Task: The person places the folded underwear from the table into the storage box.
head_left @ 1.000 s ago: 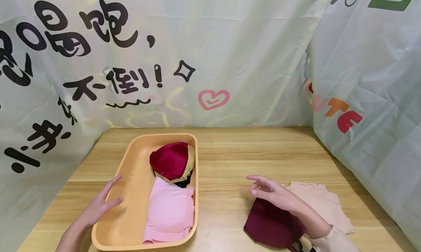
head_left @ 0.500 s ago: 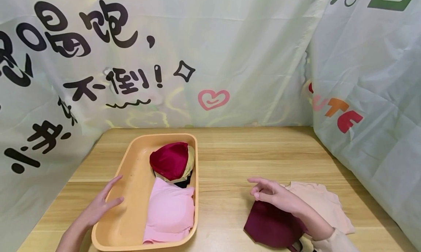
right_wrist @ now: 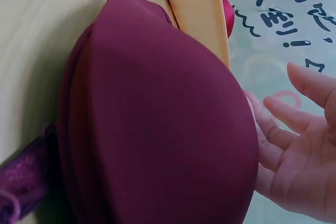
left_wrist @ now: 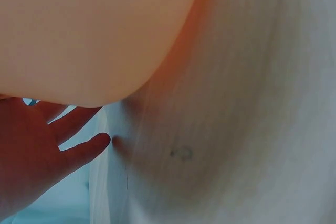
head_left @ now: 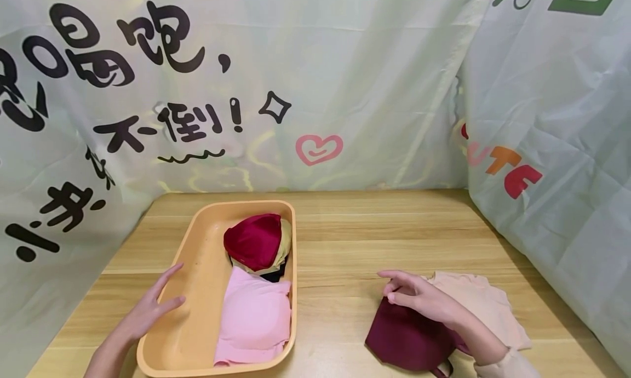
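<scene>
A folded maroon bra [head_left: 406,337] lies on the table at the right, a strap at its lower edge. My right hand [head_left: 426,298] is over its upper part, index finger extended and the other fingers loosely bent. In the right wrist view, the bra's smooth cup [right_wrist: 168,114] fills the middle, and fingertips of the right hand [right_wrist: 299,150] are partly hidden behind its edge. At the left, my left hand [head_left: 145,309] rests by the rim of an orange tray [head_left: 192,290], fingers spread. The left wrist view shows that hand [left_wrist: 37,156] beneath the tray's outer wall [left_wrist: 94,35].
Inside the tray, a pink bra [head_left: 256,318] lies at the front right. Behind it, a red bra [head_left: 253,241] sits on yellowish and black ones. A pale beige garment [head_left: 483,304] lies beyond the right forearm. Printed curtains [head_left: 384,93] enclose the wooden table [head_left: 374,224].
My right hand has shifted slightly right and toward me over the maroon bra. The left hand and the tray stay in place.
</scene>
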